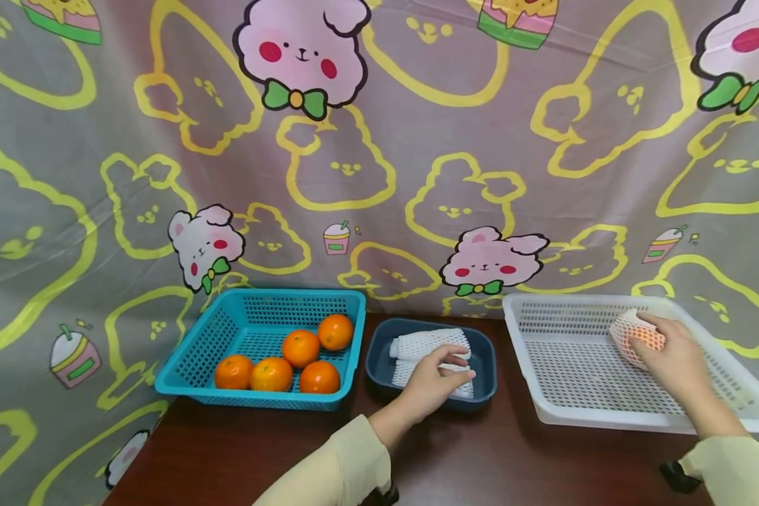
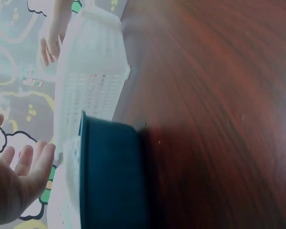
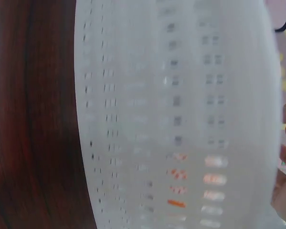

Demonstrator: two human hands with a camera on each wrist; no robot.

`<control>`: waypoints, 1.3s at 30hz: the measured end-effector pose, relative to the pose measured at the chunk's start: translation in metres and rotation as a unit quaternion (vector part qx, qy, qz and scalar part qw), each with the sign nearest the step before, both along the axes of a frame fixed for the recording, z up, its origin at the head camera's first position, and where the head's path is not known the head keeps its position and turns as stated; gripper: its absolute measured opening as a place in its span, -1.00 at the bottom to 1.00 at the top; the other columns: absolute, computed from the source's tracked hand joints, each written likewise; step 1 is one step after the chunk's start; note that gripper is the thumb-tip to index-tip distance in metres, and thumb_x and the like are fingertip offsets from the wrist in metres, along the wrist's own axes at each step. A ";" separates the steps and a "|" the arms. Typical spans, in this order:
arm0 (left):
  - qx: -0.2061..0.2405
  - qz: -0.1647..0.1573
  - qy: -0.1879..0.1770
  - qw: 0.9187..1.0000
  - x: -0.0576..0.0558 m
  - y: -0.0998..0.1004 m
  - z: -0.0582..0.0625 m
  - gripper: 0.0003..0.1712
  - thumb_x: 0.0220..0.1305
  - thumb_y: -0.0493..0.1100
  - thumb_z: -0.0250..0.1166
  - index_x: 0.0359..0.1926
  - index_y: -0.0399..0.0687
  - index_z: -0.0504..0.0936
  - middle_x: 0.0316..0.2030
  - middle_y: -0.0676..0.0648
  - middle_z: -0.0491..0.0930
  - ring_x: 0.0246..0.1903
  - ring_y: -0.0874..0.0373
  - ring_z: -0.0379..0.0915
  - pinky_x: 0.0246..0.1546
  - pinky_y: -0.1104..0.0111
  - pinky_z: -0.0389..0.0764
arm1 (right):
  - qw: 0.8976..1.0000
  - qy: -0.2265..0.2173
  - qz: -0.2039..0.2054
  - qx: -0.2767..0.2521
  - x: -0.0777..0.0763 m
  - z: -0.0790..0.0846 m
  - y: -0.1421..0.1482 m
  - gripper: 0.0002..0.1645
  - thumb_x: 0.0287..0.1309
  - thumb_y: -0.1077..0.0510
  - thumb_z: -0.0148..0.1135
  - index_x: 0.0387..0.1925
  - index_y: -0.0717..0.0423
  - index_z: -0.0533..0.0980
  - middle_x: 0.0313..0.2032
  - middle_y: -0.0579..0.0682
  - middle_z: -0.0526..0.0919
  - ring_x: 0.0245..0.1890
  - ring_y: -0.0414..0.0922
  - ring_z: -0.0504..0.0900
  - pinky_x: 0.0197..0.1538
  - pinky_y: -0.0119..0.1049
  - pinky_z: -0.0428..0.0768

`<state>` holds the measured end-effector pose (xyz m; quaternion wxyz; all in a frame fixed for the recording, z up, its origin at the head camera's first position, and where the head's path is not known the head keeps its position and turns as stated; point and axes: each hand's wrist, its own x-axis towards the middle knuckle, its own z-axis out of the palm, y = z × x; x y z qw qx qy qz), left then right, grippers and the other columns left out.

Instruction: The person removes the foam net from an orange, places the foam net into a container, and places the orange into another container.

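Observation:
In the head view my right hand (image 1: 677, 362) reaches into the white basket (image 1: 569, 416). Its thumb and fingers hold an orange in a white foam net (image 1: 626, 341), low in the basket's right part. Patches of orange show through the basket wall (image 3: 181, 71) in the right wrist view. My left hand (image 1: 433, 383) hovers over the small dark blue tray (image 1: 379, 386), fingers loosely bent and holding nothing. White foam nets (image 1: 424, 344) lie in that tray, partly hidden by this hand. The left wrist view shows the left hand's spread fingers (image 2: 48, 155) beside the tray rim.
To the left stands a turquoise basket (image 1: 196, 390) with several bare oranges (image 1: 300, 348). All the containers stand on a dark reddish-brown table (image 1: 468, 464). A patterned cloth (image 1: 379, 140) hangs close behind them.

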<state>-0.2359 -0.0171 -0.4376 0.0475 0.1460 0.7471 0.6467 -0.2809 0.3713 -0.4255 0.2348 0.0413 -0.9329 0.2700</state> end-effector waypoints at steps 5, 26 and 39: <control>0.074 -0.009 -0.063 0.995 0.001 0.016 -0.002 -0.64 0.18 -0.20 0.30 0.03 -0.01 0.53 -0.15 -0.10 0.53 -0.25 0.08 0.54 -0.27 0.07 0.59 | 0.999 -0.035 -0.023 0.033 -0.007 -0.003 0.012 -0.26 0.07 0.20 0.21 0.23 0.44 0.18 0.04 0.59 0.18 0.02 0.52 0.15 -0.02 0.37 0.13; 0.241 0.003 -0.199 0.950 0.004 0.081 -0.014 -0.54 0.09 -0.36 0.29 0.04 -0.05 0.44 -0.25 -0.09 0.51 -0.35 0.03 0.57 -0.34 0.18 0.61 | 0.985 -0.163 -0.049 0.037 -0.022 -0.024 0.041 0.05 0.01 0.06 0.28 0.24 0.62 -0.09 0.00 0.72 -0.03 -0.01 0.57 0.05 -0.05 0.41 0.14; 0.265 0.073 -0.228 0.934 -0.001 0.117 -0.022 -0.48 0.01 -0.51 0.27 -0.01 -0.05 0.43 -0.35 -0.11 0.48 -0.47 0.11 0.50 -0.33 0.14 0.61 | 0.979 -0.191 -0.038 0.058 -0.022 -0.029 0.033 -0.03 0.03 0.11 0.24 0.20 0.65 -0.04 0.03 0.68 -0.04 0.01 0.57 0.05 0.00 0.39 0.11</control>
